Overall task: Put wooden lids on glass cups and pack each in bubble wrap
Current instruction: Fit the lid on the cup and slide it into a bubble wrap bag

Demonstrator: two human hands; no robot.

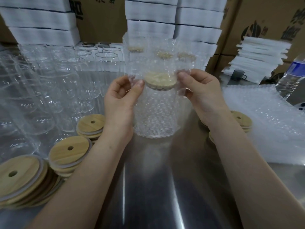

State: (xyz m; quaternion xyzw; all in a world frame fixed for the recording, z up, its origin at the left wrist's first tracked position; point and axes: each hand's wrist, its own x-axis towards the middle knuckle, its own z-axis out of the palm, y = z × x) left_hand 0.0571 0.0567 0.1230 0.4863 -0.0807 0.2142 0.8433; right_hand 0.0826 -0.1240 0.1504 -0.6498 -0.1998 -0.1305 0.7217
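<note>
**Item: lidded glass cup (pixel 155 123), bagged.** The cup is seen upright inside a clear bubble wrap bag (pixel 156 106), over the middle of the steel counter (pixel 165 187). Whether the bag's base touches the counter cannot be told. A wooden lid (pixel 160 80) is seated on the cup's mouth and shows through the wrap. The open top of the bag stands up above the lid.

**Hands.** The bag's left edge is pinched beside the lid between thumb and curled fingers of the left hand (pixel 122 96). The right edge is pinched in the same way by the right hand (pixel 199 95). Nothing else is held in either hand.

**Left side of the counter.**
- Loose wooden lids with straw holes (pixel 69 152) are stacked in overlapping piles from the near left corner toward the left forearm.
- Rows of unlidded glass cups (pixel 49 80) are ranged behind the piles, out to the far edge.

**Far edge.** Already wrapped lidded cups (pixel 165 54) are glimpsed through the bag top.

**Right side of the counter.**
- A few more lids (pixel 241 119) are partly hidden by the right wrist.
- A pile of flat bubble wrap bags (pixel 264 126) lies just beside them.
- A dark mug (pixel 237 75) and a plastic water bottle (pixel 292 76) are placed beyond the pile.

**Behind the counter.** White foam boxes (pixel 41 19) and foam sheets (pixel 260 55) are stacked against cardboard cartons (pixel 264 17).
</note>
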